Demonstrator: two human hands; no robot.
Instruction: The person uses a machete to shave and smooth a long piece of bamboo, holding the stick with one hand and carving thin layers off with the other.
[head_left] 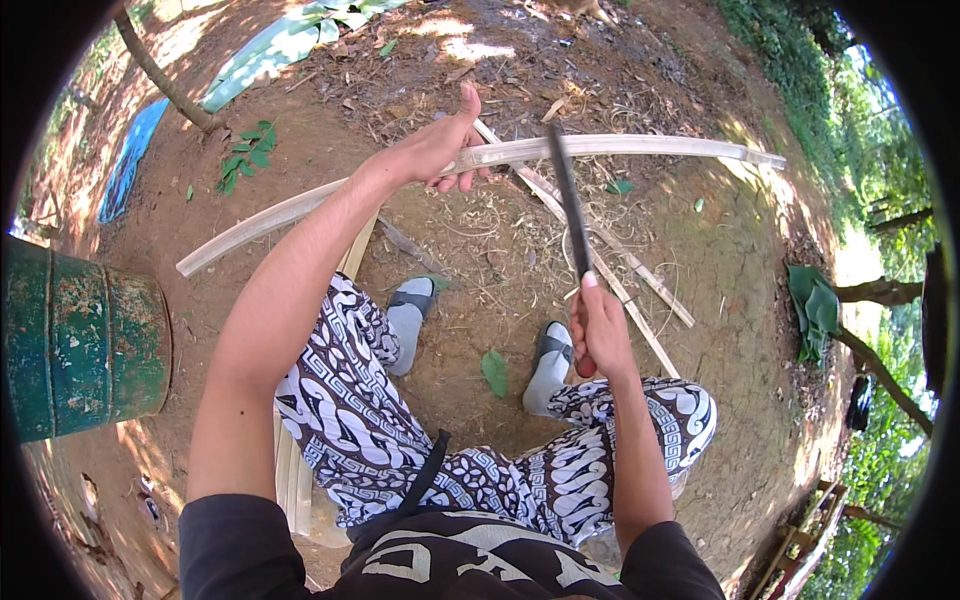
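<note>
A long, pale split bamboo strip [640, 147] lies crosswise in front of me, its left end passing beyond my left forearm. My left hand [437, 150] grips it from below near its middle, fingers curled under and thumb raised off it. In my right hand [602, 332] is the handle of a long knife [569, 195] with a narrow dark blade. The blade points away from me, and its tip end crosses the strip to the right of my left hand. Whether the edge touches the bamboo I cannot tell.
More bamboo strips [655, 287] lie on the dirt beyond my right foot, among thin curled shavings. Other pale strips [292, 480] rest beside my left leg. A worn green drum [95, 340] stands at the left, a thin tree trunk [160, 75] at the far left.
</note>
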